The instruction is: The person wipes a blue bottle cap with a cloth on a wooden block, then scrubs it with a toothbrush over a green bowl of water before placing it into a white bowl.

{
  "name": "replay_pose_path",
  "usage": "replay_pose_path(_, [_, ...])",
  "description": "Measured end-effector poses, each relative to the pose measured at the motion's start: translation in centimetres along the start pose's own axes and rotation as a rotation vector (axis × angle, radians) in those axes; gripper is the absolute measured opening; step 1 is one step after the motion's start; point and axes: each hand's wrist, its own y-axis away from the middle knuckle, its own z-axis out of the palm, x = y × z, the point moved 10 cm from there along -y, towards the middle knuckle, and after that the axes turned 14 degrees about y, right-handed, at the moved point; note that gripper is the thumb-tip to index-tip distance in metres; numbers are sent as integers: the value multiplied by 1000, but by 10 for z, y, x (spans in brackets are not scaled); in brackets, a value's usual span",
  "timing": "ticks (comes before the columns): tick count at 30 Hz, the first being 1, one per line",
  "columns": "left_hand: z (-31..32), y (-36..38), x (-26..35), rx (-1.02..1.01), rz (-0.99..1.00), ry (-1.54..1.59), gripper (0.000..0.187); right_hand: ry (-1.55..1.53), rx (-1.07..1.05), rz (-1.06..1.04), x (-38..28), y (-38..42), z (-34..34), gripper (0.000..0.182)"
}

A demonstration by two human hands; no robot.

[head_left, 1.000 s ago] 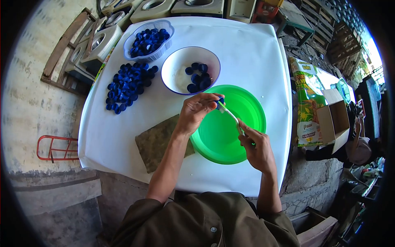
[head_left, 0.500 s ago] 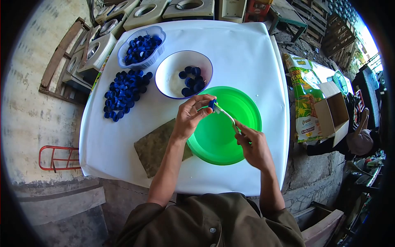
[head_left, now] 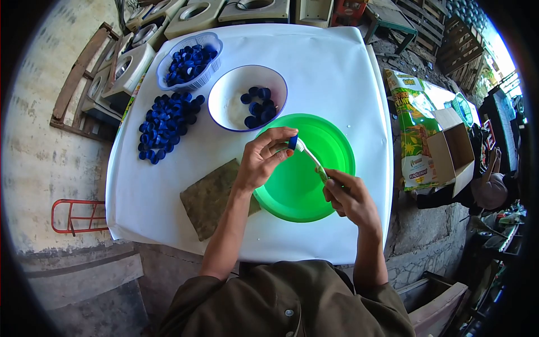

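Pinched in the fingers of my left hand point(head_left: 262, 160) is a blue bottle cap point(head_left: 293, 141), its open side turned to the right. My right hand point(head_left: 352, 197) grips a white and green toothbrush point(head_left: 313, 158), with the bristles at the cap's opening. Both hands are above a green basin point(head_left: 300, 205). Behind it stands a white bowl point(head_left: 224, 106) with a blue rim, holding several blue caps. A heap of blue caps point(head_left: 163, 128) lies on the left of the table, and more fill a pale blue plastic basket point(head_left: 211, 72) at the back left.
A brown stone-like slab point(head_left: 210, 199) lies left of the basin on the white-covered table point(head_left: 314, 62). Right of the table are a cardboard box point(head_left: 451, 147) and a colourful sack point(head_left: 412, 140). Another person point(head_left: 489, 188) is at the far right. A red metal frame point(head_left: 73, 216) stands left.
The toothbrush head has shifted slightly against the cap, and my right hand has moved a little to the right and down. My left hand still holds the cap. The whole view has shifted slightly.
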Motion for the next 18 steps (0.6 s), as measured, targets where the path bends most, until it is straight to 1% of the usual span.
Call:
replay_pose_path(4, [4, -5, 2, -30, 87, -83, 35, 1, -36, 76, 0, 3, 2, 33])
replay_pose_path(7, [1, -2, 3, 43, 80, -128, 35, 149, 24, 84, 3, 1, -21, 30])
replay_pose_path(10, [-12, -3, -1, 177, 22, -309, 35, 529, 209, -151, -28, -4, -35, 27])
replay_pose_path(11, [-8, -4, -8, 144, -50, -433, 35, 544, 234, -51, -26, -5, -38, 24])
replay_pose_path(13, [1, -3, -20, 75, -195, -678, 36, 696, 336, -211, -36, -12, -29, 23])
replay_pose_path(14, [3, -3, -26, 58, -210, -777, 37, 770, 387, -294, -41, -15, -24, 22])
replay_pose_path(15, [2, -1, -34, 40, -225, -878, 38, 830, 360, -304, -43, -21, -14, 22])
replay_pose_path(16, [2, 1, -39, 21, -239, -978, 39, 874, 372, -325, -39, -30, -7, 17])
replay_pose_path(18, [-2, 3, -46, 3, -276, -1048, 37, 964, 348, -332, -22, -45, 5, 11])
